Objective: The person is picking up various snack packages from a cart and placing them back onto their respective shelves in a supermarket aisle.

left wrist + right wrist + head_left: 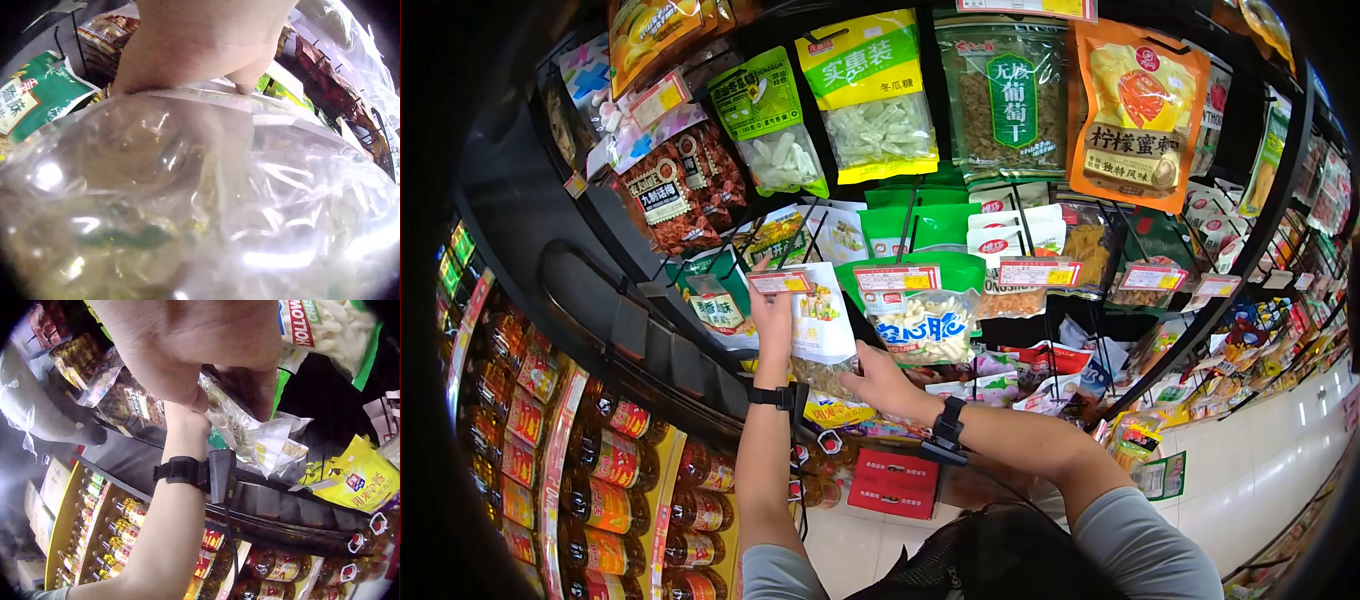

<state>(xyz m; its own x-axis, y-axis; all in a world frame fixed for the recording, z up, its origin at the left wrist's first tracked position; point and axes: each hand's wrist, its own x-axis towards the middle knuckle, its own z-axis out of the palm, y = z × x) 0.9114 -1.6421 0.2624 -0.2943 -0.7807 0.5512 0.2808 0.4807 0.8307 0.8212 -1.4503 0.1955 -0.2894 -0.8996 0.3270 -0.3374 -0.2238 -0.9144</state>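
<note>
A white-topped snack bag [822, 325] with a clear lower part hangs at the rack, brown pieces showing through its plastic. At its upper left edge my left hand [772, 322] grips the bag, fingertips up beside a price tag [782, 283]. The left wrist view has the shiny clear plastic [181, 187] close up, below the left hand [200, 47]; its fingertips are hidden there. My right hand [890, 385] holds the bag's lower right side. In the right wrist view the bag [240, 434] lies between the thumb and fingers of the right hand [194, 344].
Left of the bag hangs a green pouch [718, 300]; to its right, a green-and-white snack bag [920, 325]. Metal hooks with price tags jut from the rack. Bottles [615, 455] of dark liquid line the lower left shelves. A red box [894, 483] sits on the floor.
</note>
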